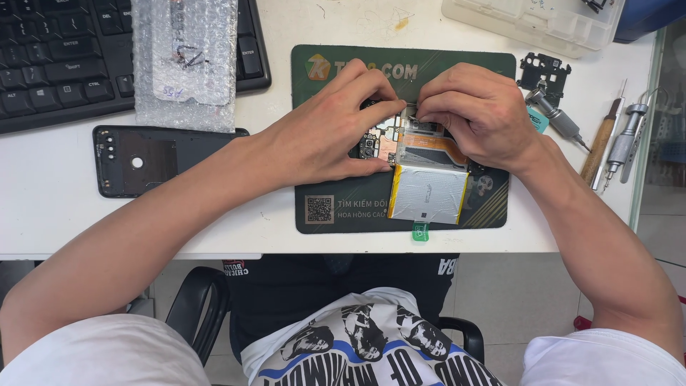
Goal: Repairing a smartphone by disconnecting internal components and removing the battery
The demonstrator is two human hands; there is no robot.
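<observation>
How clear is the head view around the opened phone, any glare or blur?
Head view: even, soft light, sharp focus; faint sheen on the silver battery; both hands cover the phone's upper edge; frame edges bow slightly.

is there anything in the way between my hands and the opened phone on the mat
Nothing visible does. The left hand and right hand both rest directly on the opened phone, fingertips meeting at its top edge.

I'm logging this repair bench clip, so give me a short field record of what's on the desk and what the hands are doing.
left hand: fingertips on opened phone, upper edge
right hand: pinching at the same edge
phone: on green mat, silver battery exposed
back cover: left of mat
screwdrivers: right of mat
keyboard: top left, bubble wrap on it
</observation>
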